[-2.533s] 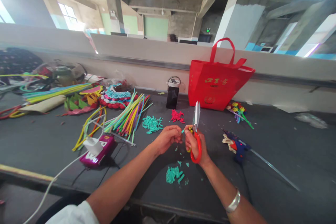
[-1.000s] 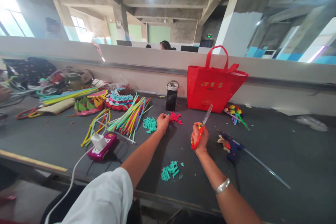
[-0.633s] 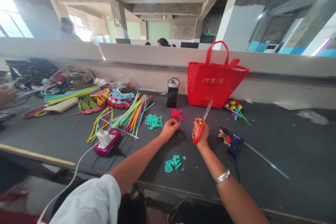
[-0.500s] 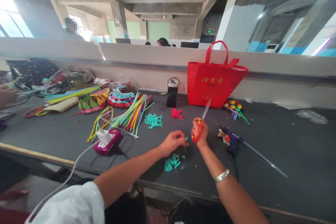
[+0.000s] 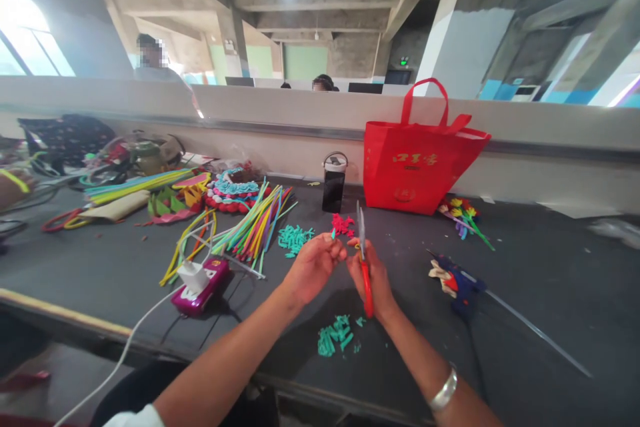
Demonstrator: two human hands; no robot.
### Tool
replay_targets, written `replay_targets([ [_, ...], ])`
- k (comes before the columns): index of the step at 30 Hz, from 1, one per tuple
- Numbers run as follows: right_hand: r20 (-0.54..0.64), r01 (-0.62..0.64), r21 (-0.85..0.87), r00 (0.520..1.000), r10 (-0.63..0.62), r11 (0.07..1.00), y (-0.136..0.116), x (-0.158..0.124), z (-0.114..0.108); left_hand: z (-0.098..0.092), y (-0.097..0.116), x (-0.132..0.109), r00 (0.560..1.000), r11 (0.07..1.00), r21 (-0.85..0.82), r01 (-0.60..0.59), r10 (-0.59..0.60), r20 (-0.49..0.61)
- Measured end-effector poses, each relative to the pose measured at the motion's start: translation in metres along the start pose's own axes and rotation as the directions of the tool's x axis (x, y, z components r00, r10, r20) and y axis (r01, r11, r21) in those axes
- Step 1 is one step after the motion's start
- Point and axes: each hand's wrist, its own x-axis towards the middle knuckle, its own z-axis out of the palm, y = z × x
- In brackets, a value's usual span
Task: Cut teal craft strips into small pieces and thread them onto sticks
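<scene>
While working over a dark grey worktable (image 5: 525, 267), faces a red fabric tote bag (image 5: 420, 160) at one o'clock, a fanned bundle of coloured foam sticks (image 5: 255, 217) at ten, a black flask (image 5: 333, 187) at twelve, a blue glue gun (image 5: 460, 283) at three. Clamps right hand (image 5: 377, 280) on red-handled scissors (image 5: 367, 287), blades up. Pinches a tiny teal scrap (image 5: 333, 235) in left hand (image 5: 313, 267), fingertips together, just beside blades, above loose teal cuttings (image 5: 336, 340) at six.

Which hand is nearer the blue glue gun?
Right. The right hand, gripping red scissors, sits left of the glue gun; the left hand, pinching a teal piece, is farther left.
</scene>
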Motion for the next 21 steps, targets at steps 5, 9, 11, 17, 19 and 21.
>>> replay_targets([
  [5, 0.173, 0.009, -0.16, 0.985, 0.019, 0.987, -0.002, -0.003, 0.007, -0.002, -0.002, 0.005, 0.998, 0.997, -0.034, -0.068, 0.068, -0.004],
  [9, 0.186, 0.023, -0.229, 0.982, 0.02, 0.973, -0.002, -0.006, 0.009, -0.006, -0.003, 0.003, 0.999, 1.0, -0.004, -0.028, 0.028, -0.021],
  [11, 0.191, 0.046, -0.279, 0.982, 0.008, 0.959, -0.002, -0.008, 0.009, -0.01, -0.002, 0.002, 0.999, 1.0, 0.009, -0.014, 0.014, -0.048],
  [17, 0.192, 0.1, -0.367, 0.981, -0.03, 0.925, -0.006, -0.01, 0.007, -0.016, 0.0, 0.001, 1.0, 1.0, -0.019, 0.0, 0.0, -0.029],
  [19, 0.184, 0.11, -0.383, 0.982, -0.041, 0.917, -0.008, -0.01, 0.006, -0.015, 0.001, 0.001, 0.999, 1.0, -0.023, 0.014, -0.014, -0.03],
  [21, 0.182, 0.114, -0.392, 0.982, -0.045, 0.913, -0.009, -0.01, 0.005, -0.015, 0.001, 0.001, 0.999, 0.999, -0.031, 0.023, -0.024, -0.03],
])
